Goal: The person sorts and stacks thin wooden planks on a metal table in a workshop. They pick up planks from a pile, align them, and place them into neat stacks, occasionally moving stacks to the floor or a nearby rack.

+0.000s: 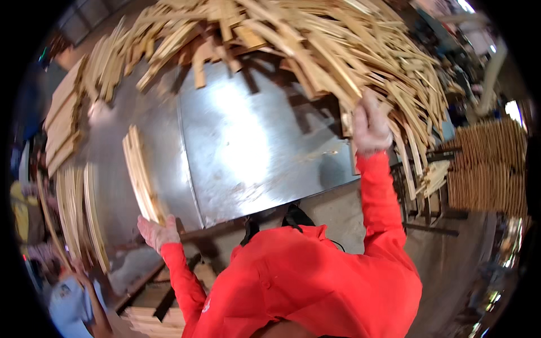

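Holding in the closer left hand (159,232) a slender bundle of pale wooden strips (141,176), lengthwise ahead of those fingers; cannot tell the grip of the right hand (372,129).

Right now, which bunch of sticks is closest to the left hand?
The small bundle lying by itself on the metal table: its near end is at the left hand, while the other bunches lie farther off.

Pale wood bundle (140,174) aligned; loose strips (332,63) heaped crisscross
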Tool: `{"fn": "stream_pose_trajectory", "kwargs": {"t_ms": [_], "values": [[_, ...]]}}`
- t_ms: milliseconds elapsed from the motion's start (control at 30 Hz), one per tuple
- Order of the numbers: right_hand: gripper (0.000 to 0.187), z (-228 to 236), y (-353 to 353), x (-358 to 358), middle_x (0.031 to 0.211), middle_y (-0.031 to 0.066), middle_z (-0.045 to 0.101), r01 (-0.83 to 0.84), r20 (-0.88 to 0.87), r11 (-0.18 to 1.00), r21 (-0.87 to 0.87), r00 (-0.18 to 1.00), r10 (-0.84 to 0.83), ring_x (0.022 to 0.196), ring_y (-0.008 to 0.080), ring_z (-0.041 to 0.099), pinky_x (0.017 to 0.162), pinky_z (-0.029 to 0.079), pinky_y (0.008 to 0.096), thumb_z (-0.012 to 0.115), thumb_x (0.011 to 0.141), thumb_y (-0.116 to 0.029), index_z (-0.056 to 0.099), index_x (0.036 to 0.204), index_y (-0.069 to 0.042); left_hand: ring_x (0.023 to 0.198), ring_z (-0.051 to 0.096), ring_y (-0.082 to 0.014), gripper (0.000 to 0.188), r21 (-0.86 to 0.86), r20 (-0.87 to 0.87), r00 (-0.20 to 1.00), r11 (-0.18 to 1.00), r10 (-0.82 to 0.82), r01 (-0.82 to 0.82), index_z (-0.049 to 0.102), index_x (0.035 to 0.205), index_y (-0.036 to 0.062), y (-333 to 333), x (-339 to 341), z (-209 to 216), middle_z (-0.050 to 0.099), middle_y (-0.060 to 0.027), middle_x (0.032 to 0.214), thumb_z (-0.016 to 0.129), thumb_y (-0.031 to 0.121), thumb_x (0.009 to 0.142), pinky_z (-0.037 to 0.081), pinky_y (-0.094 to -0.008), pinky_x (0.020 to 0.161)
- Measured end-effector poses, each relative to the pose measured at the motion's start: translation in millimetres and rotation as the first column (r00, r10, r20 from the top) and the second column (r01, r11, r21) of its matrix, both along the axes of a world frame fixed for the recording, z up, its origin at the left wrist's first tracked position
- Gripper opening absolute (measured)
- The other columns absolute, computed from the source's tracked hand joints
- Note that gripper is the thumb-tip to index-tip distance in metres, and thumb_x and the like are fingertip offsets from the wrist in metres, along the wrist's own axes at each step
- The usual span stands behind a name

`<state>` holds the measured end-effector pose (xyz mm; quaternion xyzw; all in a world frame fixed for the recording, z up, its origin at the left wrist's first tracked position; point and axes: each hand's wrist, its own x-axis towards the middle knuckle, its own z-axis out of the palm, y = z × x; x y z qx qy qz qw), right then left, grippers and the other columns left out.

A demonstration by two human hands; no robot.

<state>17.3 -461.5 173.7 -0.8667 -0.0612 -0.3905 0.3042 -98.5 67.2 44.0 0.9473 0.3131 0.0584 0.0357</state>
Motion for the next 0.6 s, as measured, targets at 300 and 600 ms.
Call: {"fn": "stream_pose_trajectory", "kwargs": {"t_ms": [300,600], "values": [[0.082,-50,-128,97,0.120,0.0222,0.063,0.201,-0.807,0.971,0.129,0.590,-0.015,0.110,0.0346,0.062,0.093,0.049,0.0403,0.074,0.065,-0.053,0.054,0.129,-0.004,0.096,0.056,-0.0216,0.074,-0.914,0.359,0.899,0.101,-0.252,0.393,0.029,0.144,-0.0038,-293,76,-13,0.054,-0.0142,0.115,0.066,0.024,0.087,0.048,-0.0348,0.085],[0.072,-69,-110,-69,0.095,0.0296,0.064,-0.112,-0.861,0.973,0.200,0.454,0.229,0.094,0.0411,0.064,0.084,0.050,0.0481,0.055,0.086,-0.047,0.033,0.135,0.001,0.102,0.061,-0.0337,0.066,-0.789,0.054,0.999,-0.613,-0.006,0.039,0.049,0.132,0.0072,-497,130,-32,0.062,-0.0133,0.119,0.070,0.046,0.083,0.053,-0.0505,0.087]]}}
